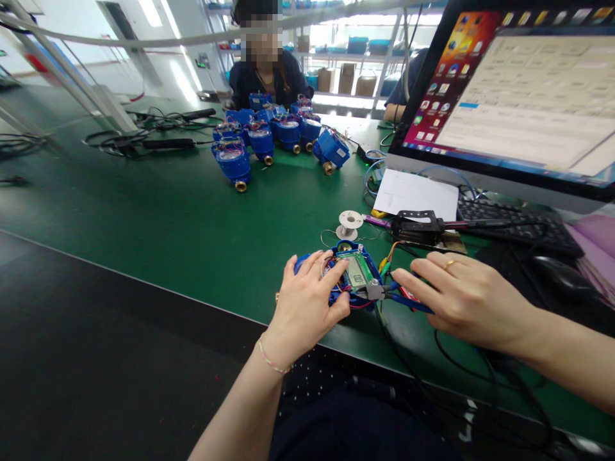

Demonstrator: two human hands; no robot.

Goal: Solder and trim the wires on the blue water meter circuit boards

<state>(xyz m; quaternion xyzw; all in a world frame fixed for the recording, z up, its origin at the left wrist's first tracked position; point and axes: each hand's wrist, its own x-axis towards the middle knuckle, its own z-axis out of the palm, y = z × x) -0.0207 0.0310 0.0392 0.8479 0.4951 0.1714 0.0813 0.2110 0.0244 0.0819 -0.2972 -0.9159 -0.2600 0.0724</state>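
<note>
A blue water meter with an open top, a green circuit board and a small LCD lies near the front edge of the green table. My left hand rests on its left side and holds it down. My right hand grips blue-handled pliers, whose metal jaws touch the meter's right edge by coloured wires. A ring is on one right finger.
Several blue meters are grouped at the table's far side in front of a seated person. A white wire spool, a sheet of paper, a black clamp, a keyboard, a mouse and a monitor stand to the right.
</note>
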